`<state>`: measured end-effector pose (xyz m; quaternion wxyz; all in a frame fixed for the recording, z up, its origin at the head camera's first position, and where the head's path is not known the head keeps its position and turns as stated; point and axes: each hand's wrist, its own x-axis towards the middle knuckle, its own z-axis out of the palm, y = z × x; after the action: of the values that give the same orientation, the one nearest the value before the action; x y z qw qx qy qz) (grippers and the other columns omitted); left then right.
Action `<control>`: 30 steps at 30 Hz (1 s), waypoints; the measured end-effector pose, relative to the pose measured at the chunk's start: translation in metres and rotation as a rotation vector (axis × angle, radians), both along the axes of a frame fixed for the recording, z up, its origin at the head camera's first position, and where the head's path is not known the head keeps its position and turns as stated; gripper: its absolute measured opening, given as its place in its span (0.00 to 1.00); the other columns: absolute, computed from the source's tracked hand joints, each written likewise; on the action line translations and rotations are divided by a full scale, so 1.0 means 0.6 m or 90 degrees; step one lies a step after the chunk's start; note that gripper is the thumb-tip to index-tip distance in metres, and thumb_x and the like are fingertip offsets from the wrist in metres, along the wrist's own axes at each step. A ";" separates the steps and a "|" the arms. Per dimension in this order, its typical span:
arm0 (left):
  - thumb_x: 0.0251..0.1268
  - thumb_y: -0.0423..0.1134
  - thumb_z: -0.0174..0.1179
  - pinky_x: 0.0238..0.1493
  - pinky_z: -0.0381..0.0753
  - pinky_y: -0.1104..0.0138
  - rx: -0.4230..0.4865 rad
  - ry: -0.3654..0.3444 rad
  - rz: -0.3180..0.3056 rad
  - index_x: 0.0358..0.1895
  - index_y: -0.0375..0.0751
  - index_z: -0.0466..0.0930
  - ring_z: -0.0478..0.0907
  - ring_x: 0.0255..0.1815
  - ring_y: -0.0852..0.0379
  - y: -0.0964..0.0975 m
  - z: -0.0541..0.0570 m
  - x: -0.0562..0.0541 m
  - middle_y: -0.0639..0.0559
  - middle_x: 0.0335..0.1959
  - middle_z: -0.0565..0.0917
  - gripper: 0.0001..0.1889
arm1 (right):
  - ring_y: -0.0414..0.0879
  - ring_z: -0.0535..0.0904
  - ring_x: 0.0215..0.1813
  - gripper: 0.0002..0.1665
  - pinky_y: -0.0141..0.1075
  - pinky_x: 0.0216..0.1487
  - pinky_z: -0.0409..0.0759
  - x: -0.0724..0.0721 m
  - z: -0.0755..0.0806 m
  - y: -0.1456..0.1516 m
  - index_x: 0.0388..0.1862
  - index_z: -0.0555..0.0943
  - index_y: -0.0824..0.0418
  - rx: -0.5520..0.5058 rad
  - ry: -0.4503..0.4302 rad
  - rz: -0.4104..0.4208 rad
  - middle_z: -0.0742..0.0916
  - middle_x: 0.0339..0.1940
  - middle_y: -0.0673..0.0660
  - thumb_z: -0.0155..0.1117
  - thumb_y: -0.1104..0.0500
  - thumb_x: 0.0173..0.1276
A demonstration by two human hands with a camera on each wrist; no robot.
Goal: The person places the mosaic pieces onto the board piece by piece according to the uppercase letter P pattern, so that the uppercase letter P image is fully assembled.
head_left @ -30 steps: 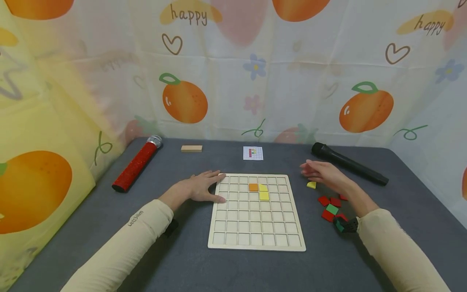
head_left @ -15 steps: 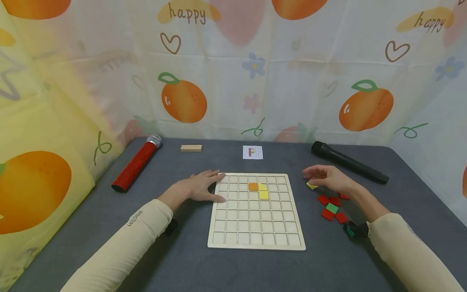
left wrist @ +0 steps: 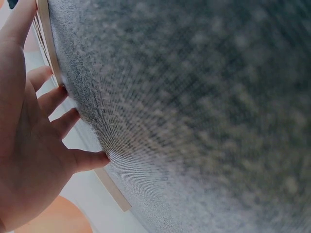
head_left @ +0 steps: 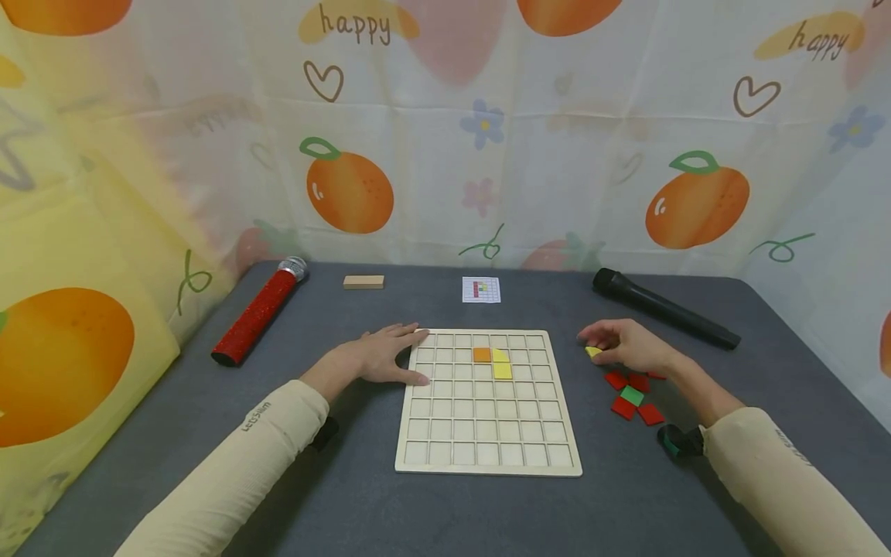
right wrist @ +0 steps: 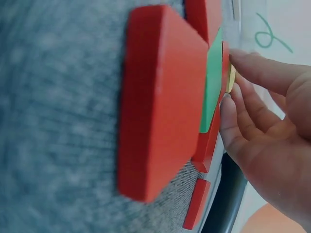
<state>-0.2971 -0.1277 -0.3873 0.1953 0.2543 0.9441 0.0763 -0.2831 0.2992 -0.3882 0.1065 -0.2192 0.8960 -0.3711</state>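
Observation:
My left hand [head_left: 381, 357] lies with spread fingers on the left edge of a pale wooden grid board [head_left: 487, 469]. In the left wrist view its fingertips meet the board's edge near the cloth. On the board sit an orange square tile [head_left: 482, 355], a yellow square tile [head_left: 502, 371] and a yellow tile with a rounded corner [head_left: 500, 355]. To the board's right, my right hand [head_left: 632, 345] pinches a small yellow tile with a curved side [head_left: 593, 351] between thumb and fingers, low over the table. The right wrist view shows this tile edge-on, partly covered by the fingertips.
Several red tiles [head_left: 650, 415] and a green tile [head_left: 632, 395] lie just below the right hand. A black microphone [head_left: 664, 309], a red microphone [head_left: 257, 317], a wooden block [head_left: 363, 282] and a card with a coloured grid pattern [head_left: 481, 290] lie farther back.
My right hand has come down over the curved yellow tile, its fingers closing to pinch it. The left hand and the board stay in place.

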 end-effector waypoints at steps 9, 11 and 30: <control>0.56 0.71 0.55 0.65 0.42 0.36 0.006 0.004 -0.005 0.77 0.52 0.46 0.40 0.76 0.43 -0.001 -0.003 -0.001 0.48 0.77 0.45 0.50 | 0.47 0.70 0.30 0.22 0.33 0.28 0.70 -0.005 0.002 0.003 0.53 0.77 0.73 0.015 -0.009 -0.035 0.76 0.30 0.56 0.69 0.68 0.60; 0.56 0.71 0.55 0.65 0.42 0.36 0.005 0.003 -0.005 0.77 0.52 0.46 0.40 0.76 0.44 -0.001 -0.004 -0.001 0.48 0.77 0.45 0.50 | 0.47 0.72 0.29 0.20 0.34 0.29 0.72 -0.005 0.002 0.003 0.51 0.78 0.72 0.021 -0.007 -0.054 0.78 0.30 0.56 0.69 0.66 0.61; 0.56 0.71 0.54 0.66 0.42 0.37 0.003 0.001 -0.005 0.77 0.53 0.45 0.39 0.76 0.44 -0.004 -0.006 -0.003 0.49 0.77 0.45 0.50 | 0.53 0.84 0.37 0.22 0.38 0.38 0.82 0.022 0.015 -0.038 0.51 0.81 0.72 -0.102 -0.022 -0.163 0.87 0.39 0.61 0.67 0.56 0.65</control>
<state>-0.2987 -0.1301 -0.3911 0.1942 0.2586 0.9431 0.0774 -0.2696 0.2767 -0.3790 0.0562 -0.1046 0.8823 -0.4554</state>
